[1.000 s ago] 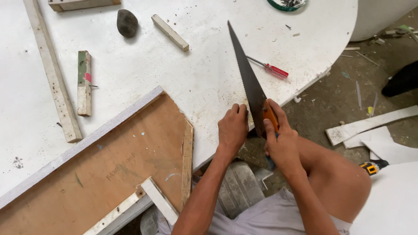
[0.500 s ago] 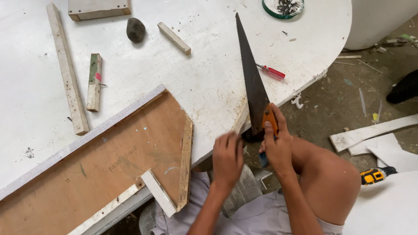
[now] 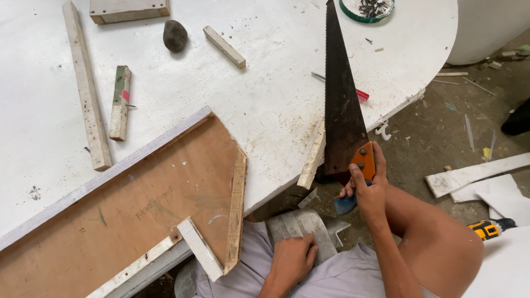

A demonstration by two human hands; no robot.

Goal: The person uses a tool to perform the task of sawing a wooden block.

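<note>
Handsaw (image 3: pixel 343 105), its orange handle clamped in the right hand (image 3: pixel 369 190), points toward twelve o'clock over a wood strip (image 3: pixel 312 157) on the white table (image 3: pixel 265 105); left hand (image 3: pixel 291 259) rests loosely curled on a lap-side block at seven o'clock, so the unsteadied strip could well shift under the blade.

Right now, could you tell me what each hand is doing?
Left hand: holds nothing, resting on the lap.
Right hand: closed on the handsaw handle.

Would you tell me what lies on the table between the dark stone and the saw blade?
In the head view, a short pale wood strip lies between the stone and the saw blade.
</note>
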